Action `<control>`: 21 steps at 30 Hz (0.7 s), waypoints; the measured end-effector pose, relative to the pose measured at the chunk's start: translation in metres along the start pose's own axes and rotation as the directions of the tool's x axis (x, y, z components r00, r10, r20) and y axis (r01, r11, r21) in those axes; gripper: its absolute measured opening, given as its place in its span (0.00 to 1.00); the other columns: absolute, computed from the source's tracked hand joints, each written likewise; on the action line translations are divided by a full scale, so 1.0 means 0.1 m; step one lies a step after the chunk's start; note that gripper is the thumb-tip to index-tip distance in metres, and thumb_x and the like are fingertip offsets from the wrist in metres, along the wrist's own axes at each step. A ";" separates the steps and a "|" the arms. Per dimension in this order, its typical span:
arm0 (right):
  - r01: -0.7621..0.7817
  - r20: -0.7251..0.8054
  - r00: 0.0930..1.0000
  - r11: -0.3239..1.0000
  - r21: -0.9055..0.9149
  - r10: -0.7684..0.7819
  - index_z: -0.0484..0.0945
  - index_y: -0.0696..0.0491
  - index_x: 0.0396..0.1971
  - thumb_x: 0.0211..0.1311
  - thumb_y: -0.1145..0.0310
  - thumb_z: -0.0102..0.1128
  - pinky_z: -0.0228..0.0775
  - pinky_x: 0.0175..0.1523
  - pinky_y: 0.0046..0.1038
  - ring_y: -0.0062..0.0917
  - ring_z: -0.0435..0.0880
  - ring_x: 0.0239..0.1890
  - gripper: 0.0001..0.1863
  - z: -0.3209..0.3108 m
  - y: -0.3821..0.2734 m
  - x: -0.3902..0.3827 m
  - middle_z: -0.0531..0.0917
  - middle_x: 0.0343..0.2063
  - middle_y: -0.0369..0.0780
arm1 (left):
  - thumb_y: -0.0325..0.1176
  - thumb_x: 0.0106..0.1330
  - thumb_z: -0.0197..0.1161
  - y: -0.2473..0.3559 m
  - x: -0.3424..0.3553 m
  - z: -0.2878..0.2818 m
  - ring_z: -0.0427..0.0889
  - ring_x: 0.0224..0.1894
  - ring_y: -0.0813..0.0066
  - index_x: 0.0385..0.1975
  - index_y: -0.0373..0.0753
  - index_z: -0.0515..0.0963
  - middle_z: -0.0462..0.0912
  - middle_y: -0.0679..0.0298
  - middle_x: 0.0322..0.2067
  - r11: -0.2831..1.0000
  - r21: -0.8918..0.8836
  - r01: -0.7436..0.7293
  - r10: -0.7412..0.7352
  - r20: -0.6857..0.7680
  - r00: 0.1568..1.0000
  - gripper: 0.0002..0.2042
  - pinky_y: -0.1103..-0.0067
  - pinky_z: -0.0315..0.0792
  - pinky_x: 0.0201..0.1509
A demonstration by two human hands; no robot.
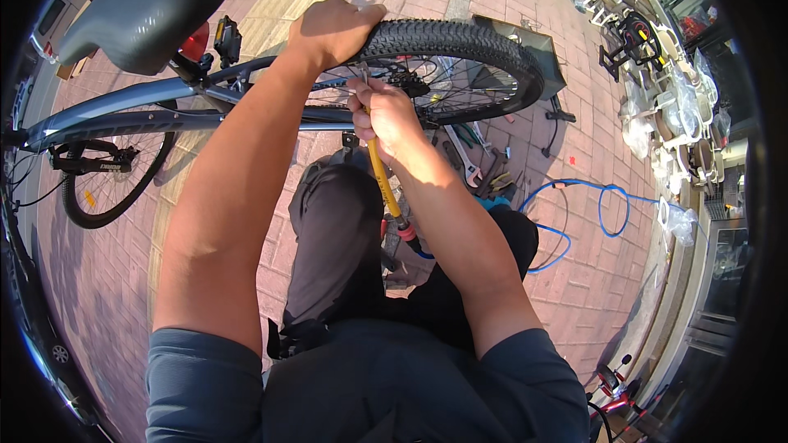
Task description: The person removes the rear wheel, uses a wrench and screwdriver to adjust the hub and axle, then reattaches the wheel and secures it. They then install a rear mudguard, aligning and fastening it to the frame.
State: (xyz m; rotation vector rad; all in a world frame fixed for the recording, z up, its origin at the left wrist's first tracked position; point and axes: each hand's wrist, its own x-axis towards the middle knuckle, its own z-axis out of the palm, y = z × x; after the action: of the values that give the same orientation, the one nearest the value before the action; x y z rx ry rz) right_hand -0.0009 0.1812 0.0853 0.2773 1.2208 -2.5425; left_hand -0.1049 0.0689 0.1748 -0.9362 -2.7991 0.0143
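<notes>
My left hand (328,31) grips the top of a knobby black bicycle tyre (443,37) on its left side, fingers wrapped over the tread. Just below it, my right hand (379,108) is closed round a yellow air hose (380,168) whose metal end meets the inner side of the wheel's rim; the exact contact is partly hidden by my fingers. The hose runs down to a red fitting (406,231) between my legs. The bicycle's dark blue-grey frame (98,119) lies across the view behind my arms, with its black saddle (144,8) at the upper left.
Wrenches (470,172) and other hand tools lie on the pink pavers right of my knee. A blue hose (607,226) loops to the right. An open metal box (546,61) sits behind the wheel. Fitness-machine parts (648,119) line a glass storefront at right. A car (53,361) stands at far left.
</notes>
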 end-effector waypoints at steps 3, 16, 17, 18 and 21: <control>0.000 -0.001 1.000 1.000 0.005 0.000 0.74 0.58 0.47 0.74 0.71 0.51 0.51 0.18 0.17 0.12 0.63 0.16 0.09 -0.01 0.00 0.00 0.73 0.26 0.34 | 0.34 0.69 0.49 0.00 -0.01 0.05 0.86 0.45 0.49 0.51 0.50 0.78 0.87 0.51 0.40 0.999 0.024 0.044 -0.044 -0.001 0.999 0.15 0.59 0.81 0.46; -0.007 0.061 0.998 1.000 0.026 0.006 0.77 0.55 0.49 0.75 0.70 0.51 0.54 0.20 0.16 0.12 0.66 0.18 0.10 -0.07 0.03 0.04 0.74 0.28 0.34 | 0.66 0.52 0.70 -0.21 -0.28 -0.27 0.78 0.40 0.52 0.31 0.31 0.81 0.77 0.53 0.33 0.972 -0.013 -0.234 0.232 -0.090 0.968 0.35 0.64 0.73 0.45; -0.020 0.078 0.997 0.998 0.062 0.015 0.78 0.54 0.48 0.74 0.70 0.52 0.54 0.20 0.16 0.12 0.66 0.18 0.09 -0.07 0.04 0.05 0.73 0.28 0.33 | 0.60 0.51 0.73 -0.21 -0.27 -0.30 0.79 0.41 0.52 0.32 0.31 0.81 0.77 0.53 0.33 0.968 -0.009 -0.250 0.249 -0.042 0.968 0.31 0.64 0.73 0.47; -0.022 0.063 0.998 0.998 0.056 0.019 0.78 0.54 0.48 0.74 0.70 0.52 0.54 0.20 0.16 0.12 0.66 0.18 0.09 -0.07 0.04 0.05 0.73 0.27 0.33 | 0.54 0.50 0.76 -0.22 -0.26 -0.33 0.79 0.42 0.53 0.34 0.32 0.81 0.78 0.54 0.34 0.969 0.009 -0.245 0.245 0.026 0.969 0.27 0.64 0.74 0.48; -0.026 0.023 0.999 0.998 0.052 0.025 0.77 0.54 0.47 0.72 0.71 0.52 0.52 0.20 0.17 0.12 0.64 0.17 0.09 -0.04 0.05 0.06 0.72 0.27 0.33 | 0.43 0.49 0.77 -0.15 -0.23 -0.35 0.79 0.44 0.53 0.34 0.33 0.81 0.78 0.54 0.35 0.978 0.022 -0.209 0.207 0.085 0.975 0.21 0.65 0.74 0.51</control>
State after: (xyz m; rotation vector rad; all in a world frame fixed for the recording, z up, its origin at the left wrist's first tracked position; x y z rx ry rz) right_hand -0.0045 0.1804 0.0779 0.2745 1.1372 -2.5511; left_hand -0.0892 0.0418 0.2058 -1.2440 -2.7509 0.1279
